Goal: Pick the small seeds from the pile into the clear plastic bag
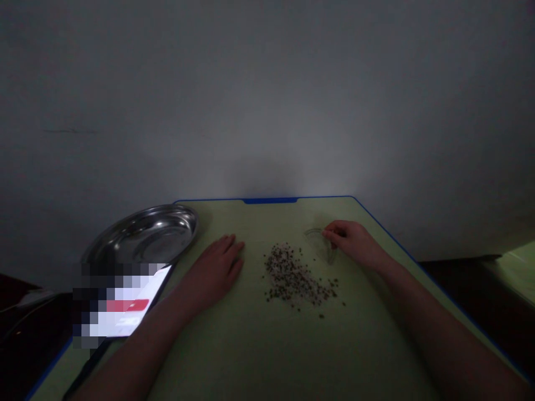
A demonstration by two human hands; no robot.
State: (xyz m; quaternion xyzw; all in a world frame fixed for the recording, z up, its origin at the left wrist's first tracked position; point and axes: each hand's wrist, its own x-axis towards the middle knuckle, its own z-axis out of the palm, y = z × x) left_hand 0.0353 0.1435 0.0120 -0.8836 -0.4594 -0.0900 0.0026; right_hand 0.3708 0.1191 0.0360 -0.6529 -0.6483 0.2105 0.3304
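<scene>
My right hand [351, 240] pinches a clear plastic protractor [320, 244] by its edge, between thumb and fingers. The protractor is tilted just above or against the table, and I cannot tell which. Close to it, on its left and nearer to me, lies a loose heap of small pale grains mixed with dark seed-like bits [292, 275]. Some dark bits are scattered around the heap's edge. My left hand [217, 267] rests palm down on the table left of the heap, fingers stretched out and holding nothing.
A wide shiny metal basin [184, 220] stands at the left edge of the pale green, blue-rimmed table [259, 356]. In front of it lies a lit tablet or phone [142, 312], partly blurred out. A plain grey wall [267, 111] rises behind the table.
</scene>
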